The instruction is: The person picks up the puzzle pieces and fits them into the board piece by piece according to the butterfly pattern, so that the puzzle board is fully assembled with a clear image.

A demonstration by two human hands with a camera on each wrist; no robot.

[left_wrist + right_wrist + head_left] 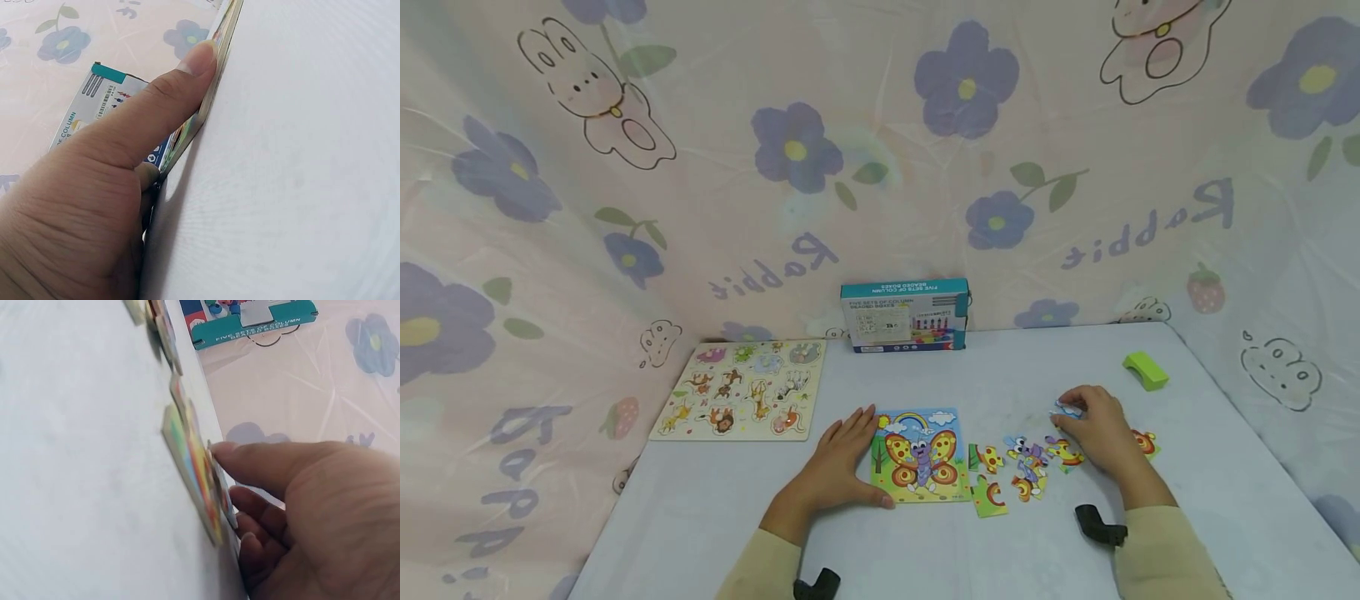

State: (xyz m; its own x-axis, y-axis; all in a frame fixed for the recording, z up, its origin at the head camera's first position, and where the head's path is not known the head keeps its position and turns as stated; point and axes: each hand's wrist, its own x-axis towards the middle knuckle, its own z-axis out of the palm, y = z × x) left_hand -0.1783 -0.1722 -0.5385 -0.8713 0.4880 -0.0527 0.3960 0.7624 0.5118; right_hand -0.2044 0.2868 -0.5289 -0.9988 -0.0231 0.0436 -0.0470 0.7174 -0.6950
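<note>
A square butterfly picture puzzle (953,483) lies flat on the white table. Along its left side rests my left hand (837,467), fingers stretched toward the top corner and thumb by the lower corner. In the left wrist view that thumb (159,94) lies along the puzzle's edge. To the right, my right hand (1101,432) pinches a blue-and-white puzzle piece (1064,409) between thumb and fingers, close over the table. Loose puzzle pieces lie between the hands, among them a green one with a red arc (985,498) and a purple one (1027,451).
A larger animal puzzle board (741,421) lies at the left. The bead box (904,317) stands at the back by the patterned curtain. A green arched block (1147,372) sits at the back right, and another puzzle piece (1147,441) shows beyond my right wrist.
</note>
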